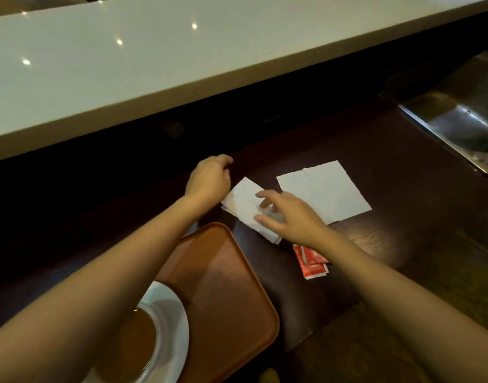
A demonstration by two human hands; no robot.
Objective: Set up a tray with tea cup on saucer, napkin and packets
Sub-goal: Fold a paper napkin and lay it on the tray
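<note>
A brown tray (226, 286) lies on the dark wooden counter, near me. On its near left stands a white cup of tea (143, 344) on a white saucer (176, 322), partly hidden by my left forearm. Just beyond the tray lies a folded white napkin (244, 199). My right hand (289, 214) rests on its near end with fingers spread. My left hand (209, 179) hovers at its far left corner, fingers curled, holding nothing that I can see. A second, flat napkin (328, 190) lies to the right. Red packets (312, 262) lie under my right wrist.
A long white countertop (126, 59) runs across the back, raised above the dark counter (389, 167). A metal sink or bin (464, 123) sits at the far right. A small yellow thing (269, 375) shows at the bottom edge.
</note>
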